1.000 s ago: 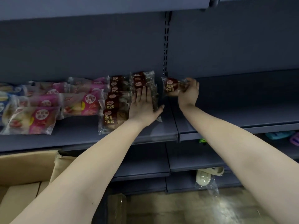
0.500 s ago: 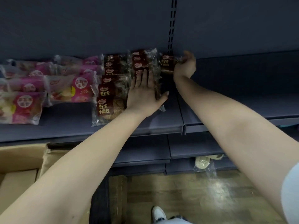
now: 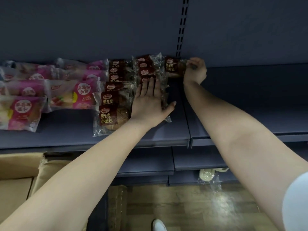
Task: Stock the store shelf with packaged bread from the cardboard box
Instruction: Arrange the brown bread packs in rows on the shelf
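On the dark blue shelf (image 3: 166,132) lie rows of brown-labelled bread packs (image 3: 115,104) and, to their left, pink-labelled packs (image 3: 71,95). My left hand (image 3: 150,102) rests flat, fingers straight, on the second row of brown packs (image 3: 148,67). My right hand (image 3: 195,69) grips the right end of one brown bread pack (image 3: 173,67) at the back of the shelf, beside that row. The cardboard box (image 3: 21,165) stands open at the lower left, partly behind my left arm.
The shelf section to the right (image 3: 258,100) is bare. Lower shelves (image 3: 198,162) step out below. One wrapped pale bread (image 3: 207,175) lies on the bottom shelf. A wooden floor (image 3: 191,207) and my white shoe (image 3: 159,225) show beneath.
My right hand has carried the brown pack back to the rear of the shelf, next to the second row. My left hand stays pressed on that row. The view has tilted downward.
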Available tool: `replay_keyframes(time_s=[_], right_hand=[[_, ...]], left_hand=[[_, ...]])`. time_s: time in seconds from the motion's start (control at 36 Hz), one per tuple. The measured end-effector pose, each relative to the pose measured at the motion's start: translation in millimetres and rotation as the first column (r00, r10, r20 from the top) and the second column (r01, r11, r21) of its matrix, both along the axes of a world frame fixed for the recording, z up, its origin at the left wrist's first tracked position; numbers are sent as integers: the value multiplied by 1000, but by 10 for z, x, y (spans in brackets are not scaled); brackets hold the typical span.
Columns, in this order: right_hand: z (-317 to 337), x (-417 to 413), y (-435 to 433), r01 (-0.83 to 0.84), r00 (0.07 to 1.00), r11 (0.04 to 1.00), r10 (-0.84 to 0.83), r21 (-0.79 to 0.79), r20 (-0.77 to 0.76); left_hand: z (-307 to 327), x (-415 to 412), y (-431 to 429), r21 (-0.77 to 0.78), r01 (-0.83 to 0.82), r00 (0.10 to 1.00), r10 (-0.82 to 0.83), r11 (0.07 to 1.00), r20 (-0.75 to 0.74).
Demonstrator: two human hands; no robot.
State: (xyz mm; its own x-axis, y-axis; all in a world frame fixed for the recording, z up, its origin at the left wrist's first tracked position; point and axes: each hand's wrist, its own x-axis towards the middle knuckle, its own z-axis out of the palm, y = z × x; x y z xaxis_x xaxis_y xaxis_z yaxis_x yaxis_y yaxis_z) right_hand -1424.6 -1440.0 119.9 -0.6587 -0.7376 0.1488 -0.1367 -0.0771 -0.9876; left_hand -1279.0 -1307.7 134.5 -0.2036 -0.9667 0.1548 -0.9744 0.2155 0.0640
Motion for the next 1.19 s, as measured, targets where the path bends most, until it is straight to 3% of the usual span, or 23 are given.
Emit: replay_keyframes(time_s=[0.39,0.56,0.78,0.92,1.19], right_hand=[[230,77,427,-124,978,992,124,8,-169],[644,296,705,-264,909,964,235,-38,-345],[812,1030,1028,-481,759,875,383,-57,-527],[838,1858,1293,-624,690,777,503,-76,-519],[948,3355,2196,-892,401,451,776,-17,-488]], left_hand=[[90,18,-14,98,26,1000,-24,995,-21],[322,259,129,-47,-7,999,5,999,-40],[510,1168,614,-162,-238,969,224,958,-100],[665,1831,1095,-192,-391,920,391,900,-40],[607,2978,2116,-179,-639,764,644,748,-38]])
